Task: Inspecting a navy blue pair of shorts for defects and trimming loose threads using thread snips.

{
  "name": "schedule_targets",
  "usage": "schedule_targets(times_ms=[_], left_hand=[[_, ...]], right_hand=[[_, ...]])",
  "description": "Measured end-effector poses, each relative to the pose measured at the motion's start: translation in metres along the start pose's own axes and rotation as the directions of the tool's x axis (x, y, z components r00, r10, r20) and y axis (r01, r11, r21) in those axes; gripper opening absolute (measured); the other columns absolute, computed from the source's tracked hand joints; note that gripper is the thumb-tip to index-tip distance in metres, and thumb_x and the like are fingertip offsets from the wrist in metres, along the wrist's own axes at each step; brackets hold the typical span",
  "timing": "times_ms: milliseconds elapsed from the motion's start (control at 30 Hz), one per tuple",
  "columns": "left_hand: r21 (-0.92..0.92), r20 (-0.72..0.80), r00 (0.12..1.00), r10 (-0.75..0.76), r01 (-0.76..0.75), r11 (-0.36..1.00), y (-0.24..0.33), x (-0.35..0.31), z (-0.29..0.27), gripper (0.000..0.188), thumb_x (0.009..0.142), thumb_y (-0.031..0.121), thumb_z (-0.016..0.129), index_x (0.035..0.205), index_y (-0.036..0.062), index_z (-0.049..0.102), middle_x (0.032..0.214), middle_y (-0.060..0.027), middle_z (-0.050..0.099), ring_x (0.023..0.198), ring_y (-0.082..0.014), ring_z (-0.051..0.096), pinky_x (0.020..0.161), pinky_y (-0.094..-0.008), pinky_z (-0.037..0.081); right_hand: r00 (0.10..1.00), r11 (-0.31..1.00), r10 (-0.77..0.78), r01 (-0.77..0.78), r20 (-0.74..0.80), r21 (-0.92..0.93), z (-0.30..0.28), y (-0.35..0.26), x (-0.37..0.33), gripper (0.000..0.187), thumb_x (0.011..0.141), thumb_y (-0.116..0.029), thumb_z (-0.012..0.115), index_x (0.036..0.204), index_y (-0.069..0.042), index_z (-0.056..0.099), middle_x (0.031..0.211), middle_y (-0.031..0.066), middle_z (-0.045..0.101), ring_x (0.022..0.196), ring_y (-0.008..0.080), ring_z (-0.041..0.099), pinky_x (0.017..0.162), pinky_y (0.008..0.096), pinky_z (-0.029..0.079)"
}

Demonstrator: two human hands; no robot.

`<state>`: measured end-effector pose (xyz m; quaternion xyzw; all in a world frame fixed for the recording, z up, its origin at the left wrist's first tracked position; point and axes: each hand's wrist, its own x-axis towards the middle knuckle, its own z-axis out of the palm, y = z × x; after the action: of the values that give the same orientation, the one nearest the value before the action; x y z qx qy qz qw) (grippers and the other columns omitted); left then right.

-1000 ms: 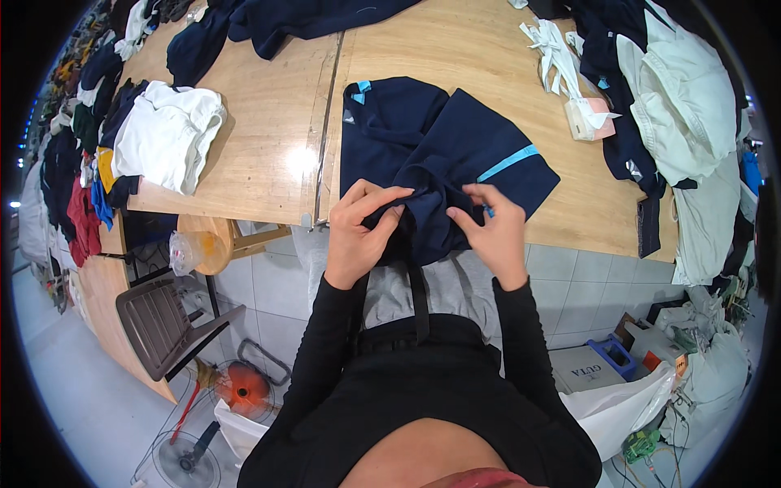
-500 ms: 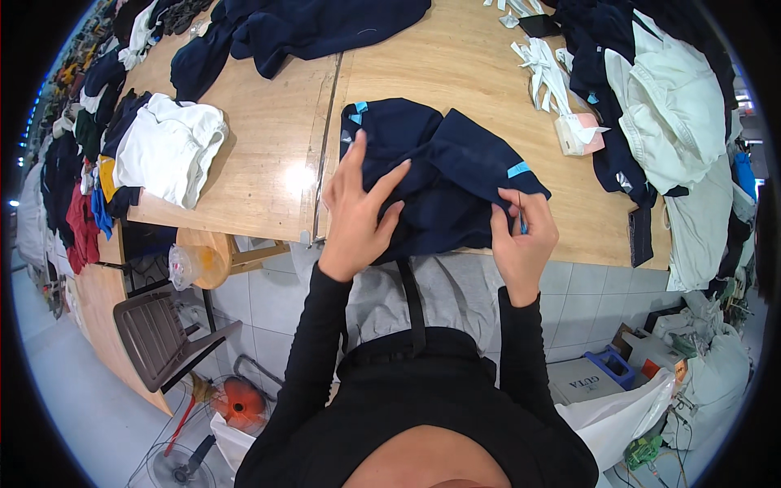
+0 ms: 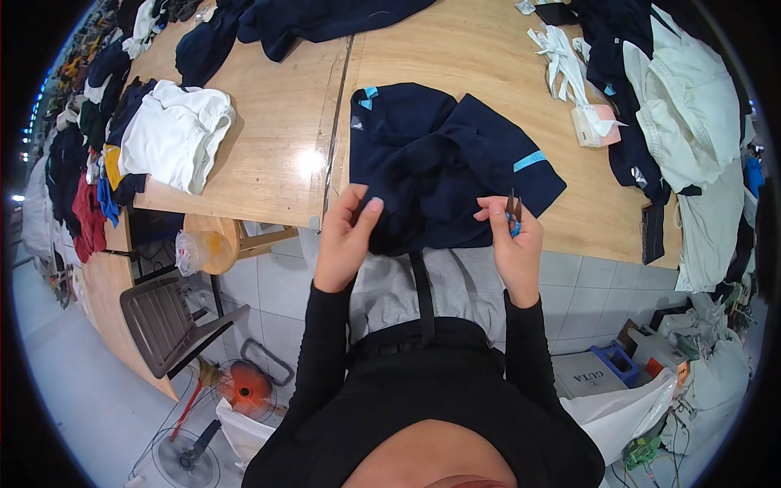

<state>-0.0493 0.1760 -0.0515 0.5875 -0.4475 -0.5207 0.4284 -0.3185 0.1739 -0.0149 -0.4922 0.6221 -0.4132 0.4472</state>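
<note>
A navy blue garment lies rumpled on the wooden table in front of me. It has light blue tape strips at its upper left corner and on its right side. My left hand is at the garment's lower left edge, fingers loosely curled and thumb apart, with no cloth visibly gripped. In my right hand is a small pair of thread snips with blue handles, their dark blades pointing up and away. That hand hovers by the garment's lower right part, its fingertips near the cloth.
A folded white garment lies on the table at left, beside a heap of mixed clothes. White straps, a pink-and-white tissue pack and pale garments are at right. More navy cloth lies at the far edge.
My left hand has drawn down off the cloth, its spread fingers now curled. My right hand has let go of the garment's right part, and the snips now point upward. The cloth lies flatter.
</note>
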Motion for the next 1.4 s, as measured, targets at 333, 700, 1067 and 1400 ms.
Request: schedule_targets(times_ms=[333, 700, 1067, 1400], left_hand=[[-0.825, 0.25, 0.968, 0.03, 0.197, 0.53, 0.021, -0.007, 0.008, 0.054, 0.107, 0.0, 0.059, 0.158, 0.0066, 0.04, 0.155, -0.0155, 0.057, 0.147, -0.026, 0.057, 0.121, -0.0425, 0.048], [-0.646, 0.27, 0.963, 0.017, 0.168, 0.744, 0.023, -0.016, 0.016, 0.067, 0.098, -0.007, 0.067, 0.155, 0.0114, 0.036, 0.145, -0.0123, 0.061, 0.133, -0.0211, 0.063, 0.115, -0.0377, 0.049], [-0.92, 0.123, 0.992, 0.011, 0.11, 0.376, 0.005, -0.017, 0.053, 0.081, 0.102, -0.006, 0.064, 0.17, 0.0162, 0.025, 0.166, -0.0151, 0.047, 0.149, -0.0254, 0.054, 0.123, -0.0402, 0.046], [-0.83, 0.14, 0.987, 0.073, 0.077, 0.552, -0.011, -0.016, 0.039, 0.056, 0.121, 0.031, 0.034, 0.174, 0.0157, 0.025, 0.17, -0.0156, 0.041, 0.153, -0.0297, 0.05, 0.128, -0.0439, 0.043]], right_hand=[[0.998, 0.999, -0.03, 0.029, 0.046, 0.035, -0.002, -0.002, -0.009, 0.023, 0.111, -0.02, 0.067, 0.112, 0.001, 0.077, 0.092, 0.0049, 0.077, 0.089, 0.0107, 0.071, 0.078, 0.0252, 0.05], [0.961, 0.99, -0.135, 0.122, 0.24, 0.066, 0.032, -0.022, -0.021, 0.024, 0.085, -0.009, 0.093, 0.098, -0.001, 0.074, 0.087, -0.0023, 0.074, 0.062, -0.0005, 0.047, 0.055, 0.0207, 0.035], [0.774, 0.833, -0.55, 0.537, 0.315, 0.135, 0.07, -0.049, -0.045, 0.022, 0.081, 0.011, 0.081, 0.1, 0.0, 0.077, 0.083, 0.0074, 0.069, 0.065, 0.0173, 0.067, 0.057, 0.0292, 0.051], [0.757, 0.832, -0.545, 0.54, 0.36, 0.124, 0.068, -0.048, -0.042, 0.023, 0.081, 0.01, 0.083, 0.101, -0.001, 0.078, 0.086, 0.0081, 0.069, 0.067, 0.0212, 0.068, 0.059, 0.0305, 0.053]])
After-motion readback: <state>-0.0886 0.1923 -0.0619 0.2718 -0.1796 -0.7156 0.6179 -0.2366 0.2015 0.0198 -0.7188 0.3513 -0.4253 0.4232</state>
